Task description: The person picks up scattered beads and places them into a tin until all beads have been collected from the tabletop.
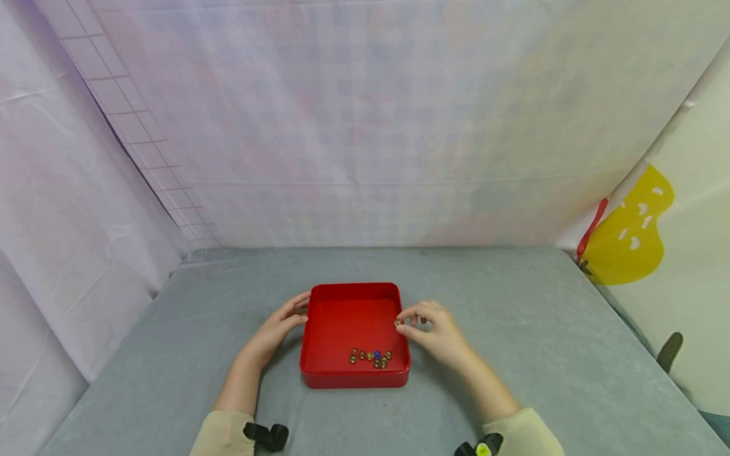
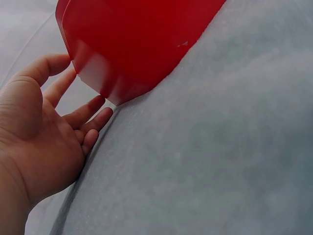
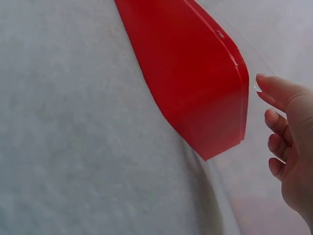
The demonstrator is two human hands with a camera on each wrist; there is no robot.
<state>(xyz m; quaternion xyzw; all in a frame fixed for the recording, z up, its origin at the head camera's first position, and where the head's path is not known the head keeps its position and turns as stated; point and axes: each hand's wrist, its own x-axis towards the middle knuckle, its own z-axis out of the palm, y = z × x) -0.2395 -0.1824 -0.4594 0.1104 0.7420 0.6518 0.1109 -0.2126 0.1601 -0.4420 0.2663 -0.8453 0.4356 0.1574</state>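
Note:
A square red box (image 1: 355, 380) with a low rim sits on the table. Inside, near its front wall, lie several small glass marbles (image 1: 369, 356), mostly brownish, one of them blue (image 1: 377, 354). The fingertips of my left hand (image 1: 275, 334) touch the box's left wall, its fingers only loosely bent, as the left wrist view also shows. Over by the right wall, my right hand (image 1: 438, 335) pinches a single marble (image 3: 257, 87) between thumb and index finger, at about the height of the rim. The other fingers of that hand are curled in the right wrist view.
Grey cloth (image 1: 490, 291) covers the table. A pale checked curtain (image 1: 365, 126) hangs behind it, with a white sheet (image 1: 68, 209) on the left. To the right is another white cloth with a yellow printed shape (image 1: 633, 234).

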